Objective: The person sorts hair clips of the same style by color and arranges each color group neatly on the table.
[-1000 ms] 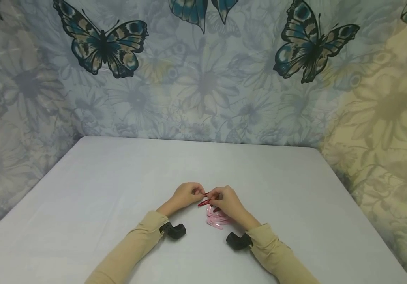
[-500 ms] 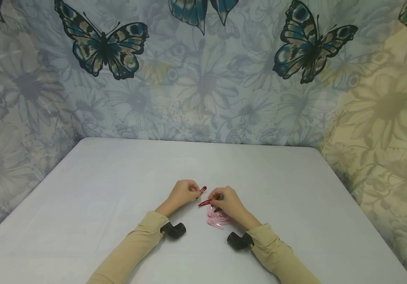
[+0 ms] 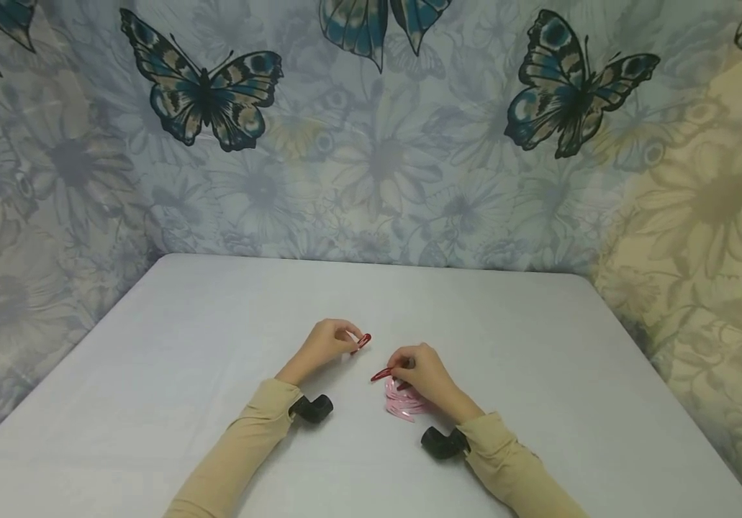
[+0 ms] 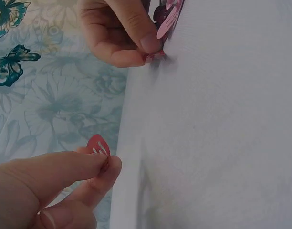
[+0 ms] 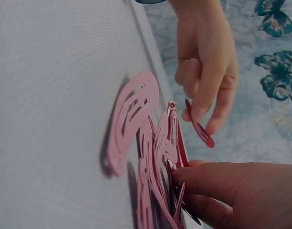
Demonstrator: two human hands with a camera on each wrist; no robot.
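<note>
My left hand (image 3: 324,344) pinches a red snap hair clip (image 3: 363,340) between thumb and fingertips, held above the white tabletop. In the left wrist view that clip (image 4: 97,144) pokes up past the fingertips, its slots showing. To the right, my right hand (image 3: 425,370) pinches another red snap hair clip (image 3: 380,374), whose end points left. Beneath that hand lies a bunch of pink snap hair clips (image 3: 401,409), partly hidden by it. Up close in the right wrist view, several pink clips (image 5: 136,98) overlap beside the right fingertips, with more dark red ones among them.
A white table (image 3: 247,295) spreads around both hands. Behind it hangs a wall covering with butterflies and flowers (image 3: 383,158). Black wrist mounts (image 3: 312,410) stick out from both beige sleeves (image 3: 241,446).
My left hand has moved away to the left and back from the right hand, carrying its red hair clip. The right hand stays over the pink clips. The head view has shifted slightly.
</note>
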